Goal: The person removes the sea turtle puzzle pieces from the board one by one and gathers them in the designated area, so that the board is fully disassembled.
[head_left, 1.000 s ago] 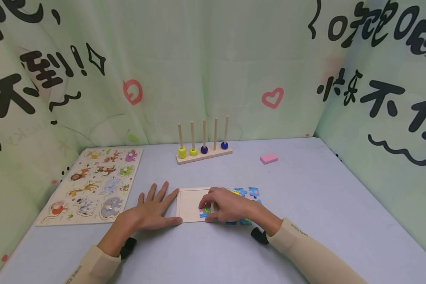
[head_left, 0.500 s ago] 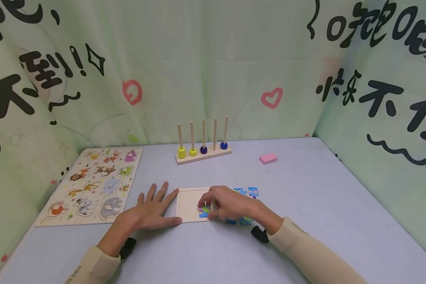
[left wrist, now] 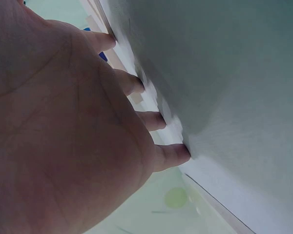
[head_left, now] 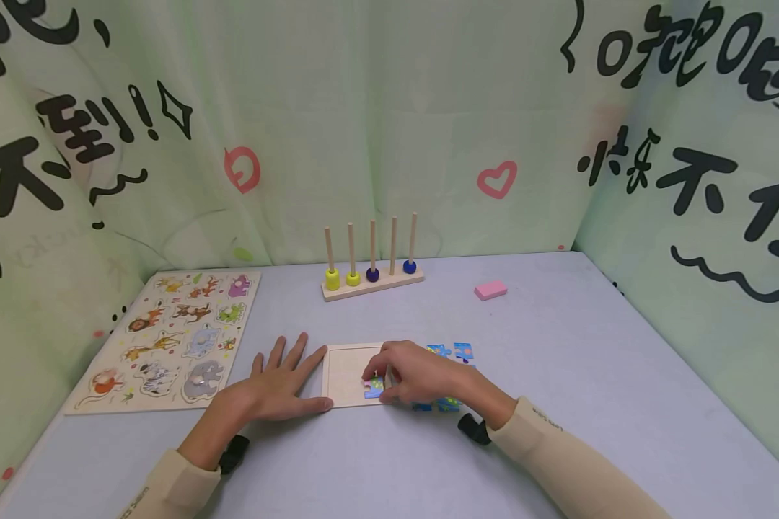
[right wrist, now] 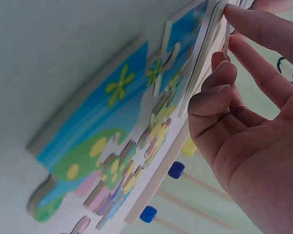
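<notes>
A jigsaw puzzle piece (head_left: 372, 390), blue with green and yellow, is pinched by my right hand (head_left: 418, 373) at the right part of a shallow wooden puzzle tray (head_left: 347, 375). From the right wrist view, the piece appears as a thin edge between the fingers; whether it touches the tray's floor I cannot tell. My left hand (head_left: 275, 386) lies with its fingers spread, index fingertip and thumb tip against the tray's left edge. Several loose puzzle pieces (right wrist: 102, 122) lie right of the tray, partly hidden behind my right hand in the head view.
An animal puzzle board (head_left: 175, 335) lies at the table's left. Behind the tray stands a wooden peg stand (head_left: 373, 287) with yellow and dark blue beads on its rods. A pink block (head_left: 490, 290) sits at the back right. Printed curtains enclose the table's back and sides.
The right thumb has shifted slightly right and up along the puzzle piece, which stays at nearly the same spot on the tray. My left hand has kept its place.
</notes>
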A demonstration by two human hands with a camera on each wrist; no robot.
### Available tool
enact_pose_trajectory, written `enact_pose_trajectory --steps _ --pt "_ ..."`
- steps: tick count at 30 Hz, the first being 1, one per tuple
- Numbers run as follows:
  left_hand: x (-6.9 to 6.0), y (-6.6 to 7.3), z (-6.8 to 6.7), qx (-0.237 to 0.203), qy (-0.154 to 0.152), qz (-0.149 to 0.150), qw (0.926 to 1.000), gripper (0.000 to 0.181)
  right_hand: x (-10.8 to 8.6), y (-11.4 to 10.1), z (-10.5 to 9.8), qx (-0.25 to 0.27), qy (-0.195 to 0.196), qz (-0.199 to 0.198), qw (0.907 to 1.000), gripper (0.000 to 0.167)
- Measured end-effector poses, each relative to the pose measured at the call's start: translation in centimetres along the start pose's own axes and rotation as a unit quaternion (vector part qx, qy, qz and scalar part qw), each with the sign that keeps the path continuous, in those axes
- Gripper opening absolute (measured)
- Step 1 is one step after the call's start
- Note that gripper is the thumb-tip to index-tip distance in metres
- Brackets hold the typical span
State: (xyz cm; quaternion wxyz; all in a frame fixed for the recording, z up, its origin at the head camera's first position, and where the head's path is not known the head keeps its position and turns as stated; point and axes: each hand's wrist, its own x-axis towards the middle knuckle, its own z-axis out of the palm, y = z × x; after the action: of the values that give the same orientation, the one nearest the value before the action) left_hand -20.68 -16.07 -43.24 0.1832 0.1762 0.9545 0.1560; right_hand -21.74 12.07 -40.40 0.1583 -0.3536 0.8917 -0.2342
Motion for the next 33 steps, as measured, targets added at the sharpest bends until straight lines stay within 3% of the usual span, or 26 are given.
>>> enact_pose_trajectory --steps 7,17,23,29,33 --pt "-0.6 0.7 -0.7 -0.007 -0.008 0.002 0.9999 0.104 0.0 0.0 0.2 0.011 0.011 0.018 0.9997 0.027" --pt "0.0 0.0 -0.1 -0.001 -0.006 0.004 1.0000 0.107 -1.5 1.3 -0.3 0.051 0.025 0.017 0.9982 0.026" --pt "0.0 -0.1 -0.1 -0.004 -0.002 0.012 0.9999 0.108 -3.6 2.2 -1.0 0.052 0.043 0.005 0.9977 0.026" --pt "0.2 -0.3 0.3 0.000 0.006 0.014 0.9999 0.108 -6.1 3.5 -1.5 0.057 0.047 0.035 0.9966 0.029" --pt "-0.3 0.4 -0.3 0.004 -0.001 0.013 0.9999 0.103 -7.8 4.5 -1.8 0.057 0.054 0.044 0.9959 0.029"
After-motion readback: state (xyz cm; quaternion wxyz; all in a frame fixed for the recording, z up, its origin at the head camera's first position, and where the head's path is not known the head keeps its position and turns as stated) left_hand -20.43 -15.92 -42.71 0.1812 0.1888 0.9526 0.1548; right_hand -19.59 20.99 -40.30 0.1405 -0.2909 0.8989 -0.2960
